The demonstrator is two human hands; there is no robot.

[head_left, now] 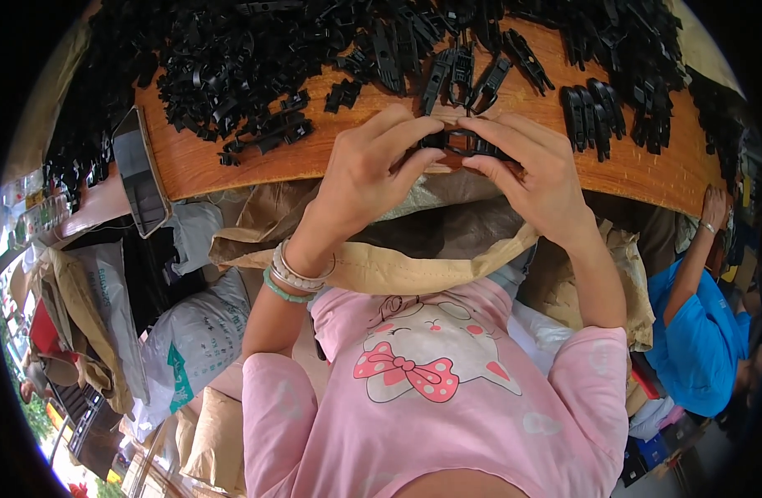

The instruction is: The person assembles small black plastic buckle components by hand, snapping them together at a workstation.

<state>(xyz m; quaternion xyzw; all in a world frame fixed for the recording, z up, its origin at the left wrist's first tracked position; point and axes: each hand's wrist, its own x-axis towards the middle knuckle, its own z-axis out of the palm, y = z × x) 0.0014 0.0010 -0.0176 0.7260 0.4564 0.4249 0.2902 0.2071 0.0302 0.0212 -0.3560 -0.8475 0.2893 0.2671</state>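
My left hand [373,166] and right hand [534,170] met at the near edge of the curved orange-brown wooden tabletop [647,170], fingers of both closed on one small black plastic clip part [462,141] held between them. Just beyond the hands lay several loose black clips [464,70]; farther off, a dense heap of the same black plastic parts [232,66]. Below the hands hung an open tan paper sack [381,266]. Well to the right, another person in a blue shirt [696,340] rested a hand on the tabletop.
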